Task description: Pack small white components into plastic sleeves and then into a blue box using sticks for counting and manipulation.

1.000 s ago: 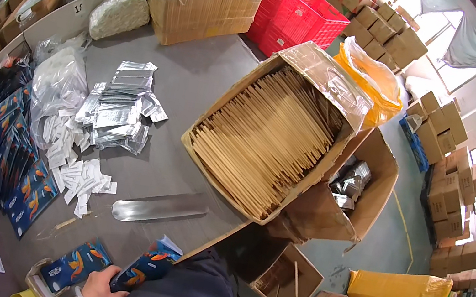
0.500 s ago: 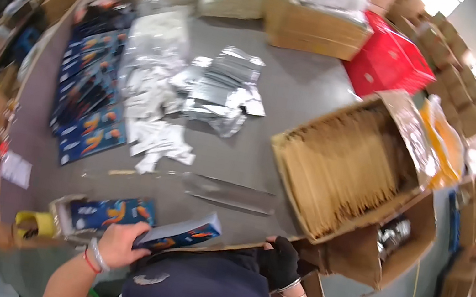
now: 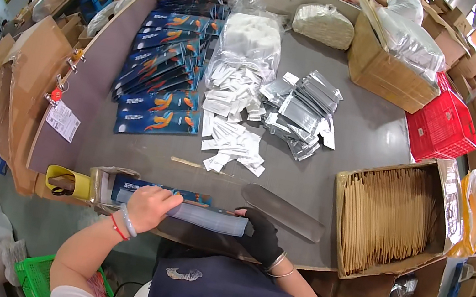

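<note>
My left hand, bare with bracelets at the wrist, is closed around the left part of a long stack of flat packets whose pale bluish edges face me. In a black fingerless glove, my right hand grips the right end of that same stack. The stack lies level at the table's front edge. Just behind it, partly covered by my left hand, sits a narrow open carton with blue printed packets in it. A grey curved plastic strip rests on the table beyond my right hand.
Blue printed pouches are piled at the left. White sachets and silver sachets heap mid-table. At right stand a carton of brown envelopes and a red crate. A yellow tape roll is at the front left.
The stack, earlier tilted in my left hand alone, now lies level. My right hand has moved from the table edge onto its right end. The whole view has shifted and sharpened.
</note>
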A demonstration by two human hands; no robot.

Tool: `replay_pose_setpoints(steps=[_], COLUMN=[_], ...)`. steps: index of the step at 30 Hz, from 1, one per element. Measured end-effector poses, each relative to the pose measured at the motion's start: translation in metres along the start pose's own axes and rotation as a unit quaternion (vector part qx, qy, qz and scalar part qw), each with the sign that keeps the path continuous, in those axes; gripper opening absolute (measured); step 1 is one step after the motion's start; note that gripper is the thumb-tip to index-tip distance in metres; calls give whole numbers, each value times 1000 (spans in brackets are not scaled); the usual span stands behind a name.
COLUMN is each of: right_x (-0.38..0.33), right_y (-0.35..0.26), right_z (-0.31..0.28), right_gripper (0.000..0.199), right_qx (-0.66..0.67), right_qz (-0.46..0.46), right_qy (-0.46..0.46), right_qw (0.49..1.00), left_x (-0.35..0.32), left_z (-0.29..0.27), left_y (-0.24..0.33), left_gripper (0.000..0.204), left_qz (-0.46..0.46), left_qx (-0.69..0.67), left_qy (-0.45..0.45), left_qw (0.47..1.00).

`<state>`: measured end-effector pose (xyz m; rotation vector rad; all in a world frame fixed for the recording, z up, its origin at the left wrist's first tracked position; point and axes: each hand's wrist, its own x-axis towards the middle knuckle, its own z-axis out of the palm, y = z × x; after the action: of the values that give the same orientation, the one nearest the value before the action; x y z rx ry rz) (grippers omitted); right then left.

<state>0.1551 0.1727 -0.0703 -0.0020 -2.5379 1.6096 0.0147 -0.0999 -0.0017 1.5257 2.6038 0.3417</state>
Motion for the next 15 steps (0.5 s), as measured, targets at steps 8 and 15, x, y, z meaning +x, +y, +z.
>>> replay_pose_setpoints(steps=[8, 15], right_x=[-2, -9], right_y=[-10, -13], right_z=[-6, 0], right_gripper=[49, 69], right_qx=[-27, 187], right_qz=[147, 277], right_qy=[-25, -125], right_qw=[988, 934], left_x=[1, -18], left_z=[14, 18], left_y=[-1, 1], left_gripper=[48, 43], left_qz=[-34, -34], left_qx=[-24, -9], left_qy=[57, 98], left_qw=[998, 995])
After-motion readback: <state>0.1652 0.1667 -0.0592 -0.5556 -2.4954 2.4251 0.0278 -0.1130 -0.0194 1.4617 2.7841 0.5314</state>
